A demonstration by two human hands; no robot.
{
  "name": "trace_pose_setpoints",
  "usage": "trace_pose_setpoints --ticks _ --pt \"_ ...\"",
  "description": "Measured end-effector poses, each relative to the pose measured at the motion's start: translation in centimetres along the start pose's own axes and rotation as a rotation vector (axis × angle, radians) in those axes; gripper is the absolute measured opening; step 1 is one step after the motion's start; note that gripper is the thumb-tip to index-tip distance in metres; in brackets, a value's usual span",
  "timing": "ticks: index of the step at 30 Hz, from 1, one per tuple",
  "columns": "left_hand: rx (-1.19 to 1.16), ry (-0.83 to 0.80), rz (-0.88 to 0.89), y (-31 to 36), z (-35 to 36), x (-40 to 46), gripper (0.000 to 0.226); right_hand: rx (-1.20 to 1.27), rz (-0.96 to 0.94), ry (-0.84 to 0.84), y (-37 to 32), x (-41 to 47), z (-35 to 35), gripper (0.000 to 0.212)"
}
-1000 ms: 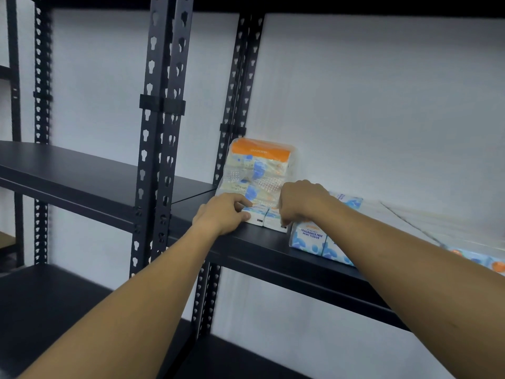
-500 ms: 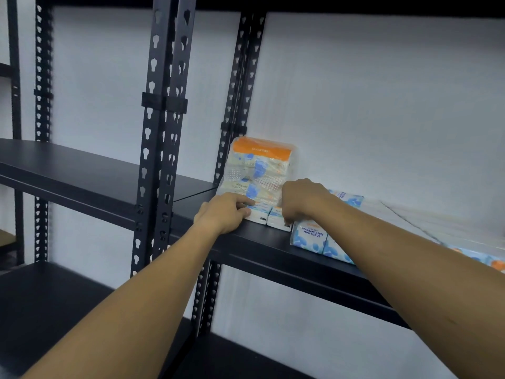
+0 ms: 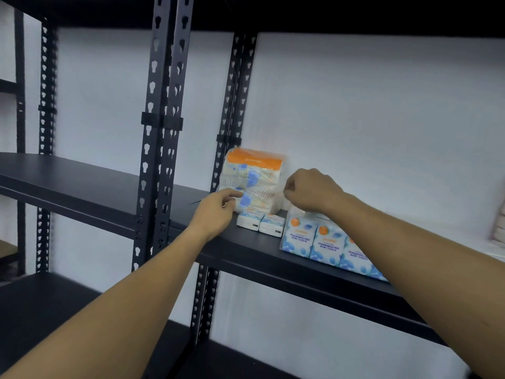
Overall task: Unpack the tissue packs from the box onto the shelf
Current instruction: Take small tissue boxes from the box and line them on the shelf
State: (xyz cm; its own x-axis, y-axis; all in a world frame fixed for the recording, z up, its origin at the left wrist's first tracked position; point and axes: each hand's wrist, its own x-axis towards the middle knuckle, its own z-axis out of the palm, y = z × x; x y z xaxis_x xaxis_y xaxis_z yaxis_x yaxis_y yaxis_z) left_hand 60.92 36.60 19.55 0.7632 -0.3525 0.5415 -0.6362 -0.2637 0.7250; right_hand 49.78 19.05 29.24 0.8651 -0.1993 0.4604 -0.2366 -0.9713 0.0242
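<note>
A large wrapped tissue bundle [image 3: 254,177] with an orange top stands upright at the back of the black shelf [image 3: 246,248]. Two small tissue packs [image 3: 261,222] lie side by side in front of it. A row of blue-and-white mini tissue packs [image 3: 314,240] stands to their right. My left hand [image 3: 216,212] pinches the bundle's lower left corner. My right hand [image 3: 310,190] is curled against the clear wrap on the bundle's right side, above the row. The box is out of view.
Black slotted uprights [image 3: 161,132] stand left of the packs, with another shelf bay [image 3: 68,181] beyond them. A lower shelf [image 3: 41,310] runs beneath my arms. Something white [image 3: 498,228] lies at the far right edge. A white wall is behind.
Both hands have lifted off the two small packs, which stay on the shelf. They now rest on the sides of the large bundle. The camera moved in closer.
</note>
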Motion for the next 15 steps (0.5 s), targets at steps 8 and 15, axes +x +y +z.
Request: trace_pose_setpoints --ticks 8,15 --pt "0.067 -0.018 0.087 5.2 1.8 -1.0 0.025 0.093 0.095 0.045 5.5 -2.8 -2.9 0.031" --pt "0.170 -0.049 0.158 12.7 5.0 -1.7 0.027 0.088 0.218 -0.079 9.5 -5.2 -2.1 0.031"
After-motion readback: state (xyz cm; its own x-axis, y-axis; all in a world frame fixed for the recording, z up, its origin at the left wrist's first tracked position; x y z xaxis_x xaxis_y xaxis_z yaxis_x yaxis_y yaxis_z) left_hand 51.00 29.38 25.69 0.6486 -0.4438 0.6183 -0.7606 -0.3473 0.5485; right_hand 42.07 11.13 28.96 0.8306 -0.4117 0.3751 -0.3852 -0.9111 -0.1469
